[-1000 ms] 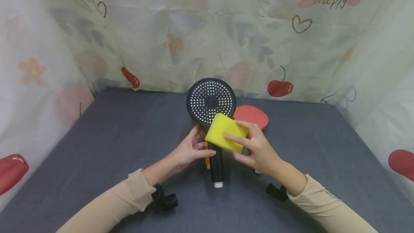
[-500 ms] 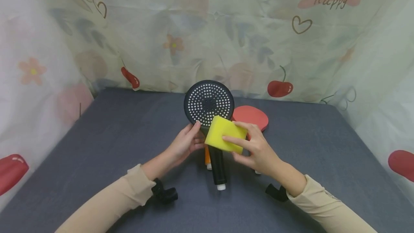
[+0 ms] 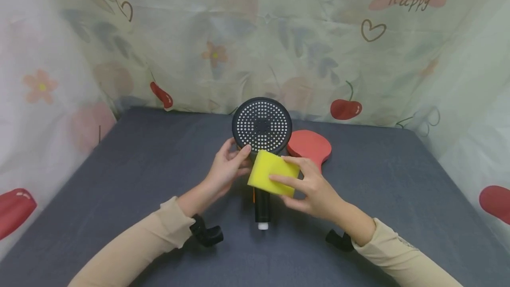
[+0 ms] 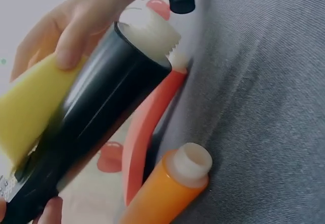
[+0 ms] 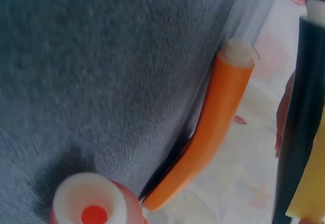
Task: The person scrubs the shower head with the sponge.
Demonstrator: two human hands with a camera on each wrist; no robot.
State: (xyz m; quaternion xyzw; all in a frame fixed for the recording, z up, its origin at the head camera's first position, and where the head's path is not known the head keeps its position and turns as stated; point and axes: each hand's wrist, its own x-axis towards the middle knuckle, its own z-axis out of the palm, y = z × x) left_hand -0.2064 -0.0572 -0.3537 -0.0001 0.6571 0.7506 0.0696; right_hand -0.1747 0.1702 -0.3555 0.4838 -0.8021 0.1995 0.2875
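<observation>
Sliding down from the perforated face since half a second ago, the yellow rectangular foam sponge (image 3: 273, 179) now covers the neck of the black round plastic shower head (image 3: 261, 125), which has tipped more upright above the grey cloth-covered bench (image 3: 119, 172). Left of that shower head, the left hand (image 3: 227, 169) curls its grip round the neck, seemingly steadying it for wiping. Right of it, the right hand (image 3: 312, 189) pinches the sponge; behind lies a red paddle-shaped shower head (image 3: 311, 144).
</observation>
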